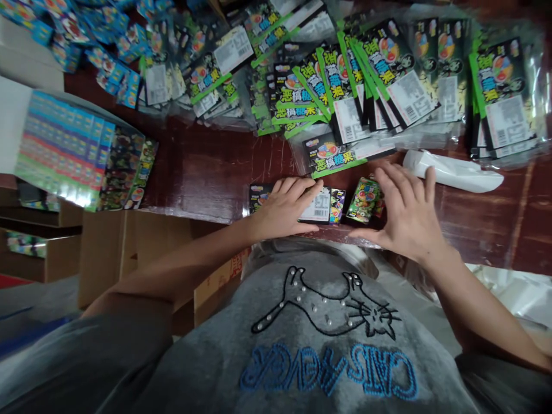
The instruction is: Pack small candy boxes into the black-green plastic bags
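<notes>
Across the bench [198, 161], packets [409, 100] lettered 恶搞糖果 lie heaped. Left fingers [293, 188], extended, partly cover a labelled packet [318, 210]; right fingers [395, 179], spread, perhaps touch a small green pack [363, 200].

A dark-red table [207, 167] bears green-and-black packets [394, 54], small blue packs [114, 75], a white object [455, 171] and, near its edge, a labelled packet [318, 206] and a green pack [363, 200].

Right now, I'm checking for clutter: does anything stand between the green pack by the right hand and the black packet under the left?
Only a colourful piece, at the end of the black packet facing the green pack.
</notes>
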Tool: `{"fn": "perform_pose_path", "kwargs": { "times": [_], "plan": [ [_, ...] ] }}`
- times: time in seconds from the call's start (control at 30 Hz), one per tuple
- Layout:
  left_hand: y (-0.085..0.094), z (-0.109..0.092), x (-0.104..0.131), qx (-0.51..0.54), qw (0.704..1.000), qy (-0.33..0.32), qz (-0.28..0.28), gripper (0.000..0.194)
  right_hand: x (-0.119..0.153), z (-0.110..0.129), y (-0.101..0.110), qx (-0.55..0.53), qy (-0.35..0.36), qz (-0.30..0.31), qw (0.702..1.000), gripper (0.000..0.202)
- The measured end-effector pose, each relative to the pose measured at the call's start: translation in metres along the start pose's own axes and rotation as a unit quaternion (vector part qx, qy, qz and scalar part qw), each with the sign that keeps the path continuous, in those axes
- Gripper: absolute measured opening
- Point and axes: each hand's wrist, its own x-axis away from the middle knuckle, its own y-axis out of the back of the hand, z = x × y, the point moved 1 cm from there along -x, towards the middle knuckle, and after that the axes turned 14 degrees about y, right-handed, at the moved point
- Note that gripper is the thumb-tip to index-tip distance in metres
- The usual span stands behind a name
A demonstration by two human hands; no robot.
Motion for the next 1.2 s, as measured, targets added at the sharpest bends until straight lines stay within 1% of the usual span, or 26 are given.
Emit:
{"fn": "perform_pose_path", "kwargs": {
  "times": [0.07,0.1,0.2,0.27,0.33,0.4,0.47,0.5,0.57,0.6,0.63,0.7,0.77,0.8,0.83,0.9,0.97,1.03,1.07,1.1,1.13,1.2],
  "plan": [
    [0.001,-0.001,-0.001,0.002,1.000,-0.002,0.000,0.110,0.012,-0.001,0.003,0.025,-0.050,-0.003,0.998,0.113],
    [0.002,-0.001,-0.002,0.003,1.000,-0.003,-0.001,0.110,0.016,-0.003,0.001,0.032,-0.058,-0.001,0.998,0.109],
    [0.002,-0.003,-0.005,0.002,1.000,-0.003,0.000,0.110,0.025,-0.008,-0.005,0.022,-0.044,0.008,0.999,0.094],
    [0.002,-0.004,-0.006,0.000,1.000,0.001,0.006,0.109,0.028,-0.011,-0.005,0.006,-0.049,0.009,0.999,0.086],
    [0.002,-0.004,-0.006,0.001,1.000,0.007,0.009,0.110,0.029,-0.013,-0.001,0.000,-0.058,0.008,0.998,0.083],
    [0.001,-0.005,-0.005,0.002,1.000,0.011,0.009,0.110,0.026,-0.013,0.005,-0.008,-0.037,0.006,0.999,0.088],
    [0.002,-0.006,-0.005,0.003,1.000,0.009,0.013,0.111,0.017,-0.014,0.009,-0.022,-0.005,-0.001,1.000,0.091],
    [0.004,-0.007,-0.006,0.008,1.000,0.010,0.015,0.113,0.010,-0.016,0.009,-0.023,-0.003,-0.008,1.000,0.091],
    [0.009,-0.011,-0.012,0.028,0.999,0.022,0.013,0.117,-0.008,-0.024,0.005,-0.011,-0.030,-0.029,0.999,0.088],
    [0.013,-0.014,-0.016,0.040,0.999,0.031,0.007,0.115,-0.018,-0.030,0.001,-0.002,-0.047,-0.040,0.998,0.089],
    [0.017,-0.017,-0.020,0.050,0.998,0.041,-0.004,0.109,-0.029,-0.035,-0.004,0.005,-0.057,-0.044,0.997,0.091],
    [0.026,-0.026,-0.031,0.061,0.997,0.044,-0.024,0.092,-0.050,-0.045,-0.013,0.007,-0.049,-0.027,0.998,0.093],
    [0.033,-0.036,-0.039,0.063,0.997,0.024,-0.036,0.081,-0.062,-0.050,-0.013,0.003,-0.030,0.000,1.000,0.088],
    [0.035,-0.041,-0.042,0.065,0.997,0.009,-0.037,0.081,-0.063,-0.050,-0.010,0.002,-0.028,0.002,1.000,0.085],
    [0.037,-0.046,-0.045,0.068,0.997,-0.009,-0.033,0.085,-0.060,-0.049,-0.004,0.002,-0.032,-0.007,0.999,0.084],
    [0.035,-0.056,-0.049,0.074,0.996,-0.045,-0.017,0.099,-0.042,-0.043,0.010,0.001,-0.048,-0.058,0.997,0.087],
    [0.029,-0.066,-0.052,0.071,0.995,-0.076,0.005,0.112,-0.014,-0.033,0.018,-0.023,-0.062,-0.121,0.991,0.088],
    [0.020,-0.073,-0.057,0.057,0.993,-0.100,0.026,0.115,0.021,-0.021,0.016,-0.072,-0.063,-0.171,0.981,0.087],
    [0.015,-0.076,-0.059,0.048,0.992,-0.107,0.035,0.112,0.039,-0.016,0.011,-0.098,-0.064,-0.180,0.977,0.087],
    [0.011,-0.078,-0.062,0.039,0.992,-0.110,0.041,0.107,0.057,-0.011,0.005,-0.115,-0.069,-0.176,0.975,0.087],
    [0.008,-0.080,-0.064,0.031,0.993,-0.109,0.046,0.101,0.074,-0.007,-0.001,-0.116,-0.076,-0.161,0.977,0.085],
    [0.004,-0.080,-0.066,0.022,0.994,-0.097,0.046,0.094,0.103,-0.004,-0.008,-0.079,-0.104,-0.113,0.985,0.078]
  ]
}}
